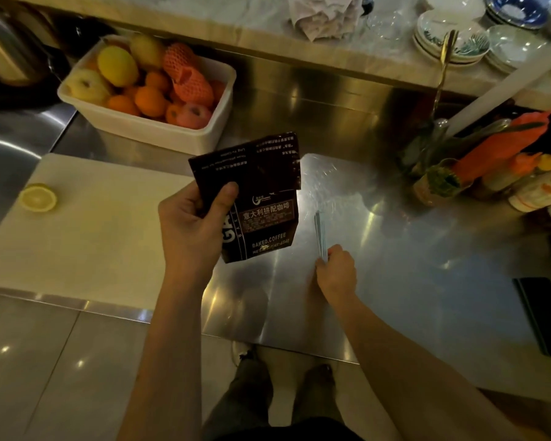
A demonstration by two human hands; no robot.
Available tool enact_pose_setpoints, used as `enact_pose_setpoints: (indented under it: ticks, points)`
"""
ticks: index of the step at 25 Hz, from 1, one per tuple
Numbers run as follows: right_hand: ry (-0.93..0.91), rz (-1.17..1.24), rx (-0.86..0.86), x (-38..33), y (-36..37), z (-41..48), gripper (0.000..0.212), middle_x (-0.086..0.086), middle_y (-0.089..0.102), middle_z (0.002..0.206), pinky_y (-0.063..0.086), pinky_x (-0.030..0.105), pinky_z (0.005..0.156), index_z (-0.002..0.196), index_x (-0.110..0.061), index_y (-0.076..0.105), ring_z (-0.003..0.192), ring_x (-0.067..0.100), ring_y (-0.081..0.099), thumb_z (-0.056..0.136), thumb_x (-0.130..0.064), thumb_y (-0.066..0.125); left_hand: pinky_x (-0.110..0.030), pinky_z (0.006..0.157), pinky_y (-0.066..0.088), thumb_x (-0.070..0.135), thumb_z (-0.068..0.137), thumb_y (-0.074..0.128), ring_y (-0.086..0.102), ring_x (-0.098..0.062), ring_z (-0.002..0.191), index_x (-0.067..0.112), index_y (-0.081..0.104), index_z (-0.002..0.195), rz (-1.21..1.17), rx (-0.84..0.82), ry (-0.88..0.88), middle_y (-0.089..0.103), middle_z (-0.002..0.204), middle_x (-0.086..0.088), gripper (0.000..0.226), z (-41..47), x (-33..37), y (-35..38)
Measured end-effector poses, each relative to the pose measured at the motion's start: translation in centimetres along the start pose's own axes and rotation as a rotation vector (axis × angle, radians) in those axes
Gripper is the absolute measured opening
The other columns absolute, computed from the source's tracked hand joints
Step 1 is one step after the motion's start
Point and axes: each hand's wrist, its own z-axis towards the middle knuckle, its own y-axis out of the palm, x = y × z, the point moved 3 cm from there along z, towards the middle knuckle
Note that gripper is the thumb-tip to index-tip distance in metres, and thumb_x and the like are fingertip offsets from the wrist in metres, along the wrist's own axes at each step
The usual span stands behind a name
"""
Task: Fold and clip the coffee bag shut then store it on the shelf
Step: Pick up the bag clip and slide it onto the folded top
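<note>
- Head view: my left hand [191, 224] is closed round the dark brown printed foil coffee bag [255, 198], held up over the steel bench [411, 249] beside the right edge of the white cutting board [93, 224]. Its top is folded down once — fold done, I judge.
- My right hand [334, 268] pinches the long pale-blue bag clip [320, 233], upright near the bench's front edge; clipping and shelving remain.
- Count: one bag, one clip, one halved lemon [38, 197], one tub of fruit [147, 100].

The left hand [193, 222] covers the coffee bag's [261, 198] nine-o'clock lettering; the thin clip [320, 232] is blurred.
</note>
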Motion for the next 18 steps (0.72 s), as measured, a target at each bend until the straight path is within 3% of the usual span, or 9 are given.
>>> enact_pose_setpoints:
  ticks: [3, 7, 11, 14, 18]
  points:
    - [0.063, 0.119, 0.018, -0.3, -0.1, 0.5, 0.015, 0.017, 0.066, 0.098, 0.057, 0.040, 0.071, 0.100, -0.004, 0.060, 0.083, 0.031, 0.065, 0.091, -0.015, 0.060, -0.032, 0.072, 0.059, 0.010, 0.089, 0.067, 0.073, -0.011, 0.080, 0.023, 0.071, 0.093, -0.005, -0.005, -0.005, 0.076, 0.080, 0.017, 0.014, 0.5, -0.1, -0.3]
    - [0.120, 0.410, 0.082, -1.6, -2.6, 0.3, 0.012, 0.007, 0.067, 0.089, 0.049, 0.019, 0.057, 0.101, -0.007, 0.063, 0.066, 0.014, 0.060, 0.091, -0.014, 0.063, -0.034, 0.074, 0.059, 0.012, 0.089, 0.067, 0.074, -0.014, 0.083, 0.023, 0.071, 0.095, -0.024, -0.022, -0.005, 0.077, 0.082, 0.015, 0.012, 1.4, 0.1, -0.2]
    - [0.059, 0.641, 0.168, -3.1, -6.8, 0.1, 0.012, 0.008, 0.071, 0.092, 0.060, 0.033, 0.076, 0.100, -0.013, 0.064, 0.080, 0.021, 0.071, 0.088, -0.016, 0.068, -0.035, 0.075, 0.060, 0.013, 0.090, 0.067, 0.074, -0.017, 0.086, 0.018, 0.071, 0.098, -0.044, -0.046, 0.009, 0.076, 0.084, 0.013, 0.010, 2.3, 0.9, 0.9]
    - [-0.048, 0.724, 0.235, -3.9, -11.2, -0.1, 0.014, 0.002, 0.069, 0.090, 0.061, 0.036, 0.077, 0.099, -0.019, 0.062, 0.082, 0.019, 0.071, 0.088, -0.015, 0.069, -0.027, 0.073, 0.059, 0.011, 0.090, 0.065, 0.074, -0.015, 0.087, 0.007, 0.069, 0.105, -0.075, -0.076, 0.006, 0.075, 0.092, 0.006, 0.016, 2.7, 1.7, 2.7]
    - [-0.188, 0.773, 0.292, -4.2, -17.8, -0.2, 0.027, 0.007, 0.071, 0.100, 0.061, 0.034, 0.077, 0.116, -0.009, 0.064, 0.087, 0.018, 0.071, 0.089, -0.011, 0.067, -0.020, 0.071, 0.056, 0.011, 0.091, 0.064, 0.074, -0.011, 0.088, 0.006, 0.068, 0.107, -0.103, -0.116, 0.032, 0.074, 0.096, 0.002, 0.017, 2.5, 3.6, 5.9]
